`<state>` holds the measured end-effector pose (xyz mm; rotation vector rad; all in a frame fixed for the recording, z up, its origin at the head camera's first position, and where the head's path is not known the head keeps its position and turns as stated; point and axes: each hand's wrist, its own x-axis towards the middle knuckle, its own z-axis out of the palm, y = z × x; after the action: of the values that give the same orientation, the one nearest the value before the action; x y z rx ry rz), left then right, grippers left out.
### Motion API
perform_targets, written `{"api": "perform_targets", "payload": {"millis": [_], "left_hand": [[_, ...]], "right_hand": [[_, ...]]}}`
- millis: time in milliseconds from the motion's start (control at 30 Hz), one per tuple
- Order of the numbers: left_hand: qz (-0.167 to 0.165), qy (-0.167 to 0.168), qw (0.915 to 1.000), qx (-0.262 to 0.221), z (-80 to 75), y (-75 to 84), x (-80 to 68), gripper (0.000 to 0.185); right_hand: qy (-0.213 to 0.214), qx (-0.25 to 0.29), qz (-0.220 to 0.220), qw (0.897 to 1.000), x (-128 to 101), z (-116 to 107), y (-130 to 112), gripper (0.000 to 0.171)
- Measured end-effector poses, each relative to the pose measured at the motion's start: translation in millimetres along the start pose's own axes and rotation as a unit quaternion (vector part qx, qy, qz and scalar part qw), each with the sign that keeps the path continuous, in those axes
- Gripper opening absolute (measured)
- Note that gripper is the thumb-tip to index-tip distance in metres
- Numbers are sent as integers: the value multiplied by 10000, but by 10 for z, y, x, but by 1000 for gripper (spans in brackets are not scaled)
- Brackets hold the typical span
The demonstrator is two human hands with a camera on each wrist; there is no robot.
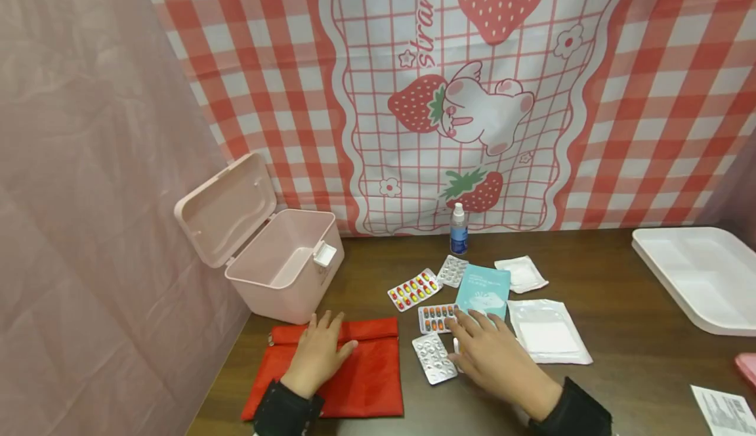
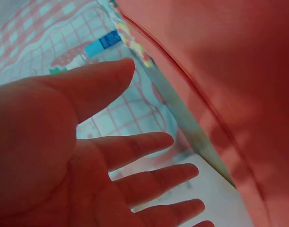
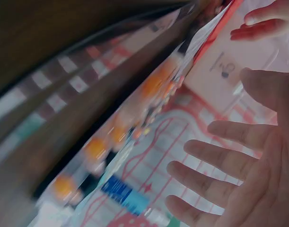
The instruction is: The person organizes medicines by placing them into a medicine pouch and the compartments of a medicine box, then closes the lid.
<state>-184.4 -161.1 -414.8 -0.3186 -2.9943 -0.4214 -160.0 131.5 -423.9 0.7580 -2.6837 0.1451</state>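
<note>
My left hand (image 1: 319,357) hovers, fingers spread, over a flat red pouch (image 1: 372,383); nothing is in its grasp in the left wrist view. With fingers extended, my right hand (image 1: 493,360) is above the medicine packs, overlapping the lower edge of a teal packet (image 1: 484,285). Left of it lie a silver blister pack (image 1: 434,358) and one of orange-and-dark capsules (image 1: 436,318). Farther back are a red-and-yellow capsule blister pack (image 1: 415,289) and another silver one (image 1: 453,270). The right wrist view shows blurred orange pieces (image 3: 96,149) in clear packaging, beyond the spread fingers.
A pink lidded box (image 1: 283,272) stands open at the left. Behind the packs is a small spray bottle (image 1: 459,231). White dressing packets (image 1: 549,334) lie right of the teal one. A white tray (image 1: 697,291) and a printed paper slip (image 1: 723,410) are at the far right.
</note>
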Motion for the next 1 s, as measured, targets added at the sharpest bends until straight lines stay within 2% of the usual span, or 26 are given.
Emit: {"api": "perform_targets", "payload": {"millis": [300,667,1000], "left_hand": [[-17,-53,9998,196,-45,-273,-18,53],[43,-406,9989,229,-75,-394,-7,49],[190,-392,9985,333,-23,-460,26,46]], "right_hand": [[232,-220,-667,9973,178,75,-300,45],[-79,-300,-928,9952,303,166,-630,43],[-72,-521,-956,9940,318,238,-768,43]]}}
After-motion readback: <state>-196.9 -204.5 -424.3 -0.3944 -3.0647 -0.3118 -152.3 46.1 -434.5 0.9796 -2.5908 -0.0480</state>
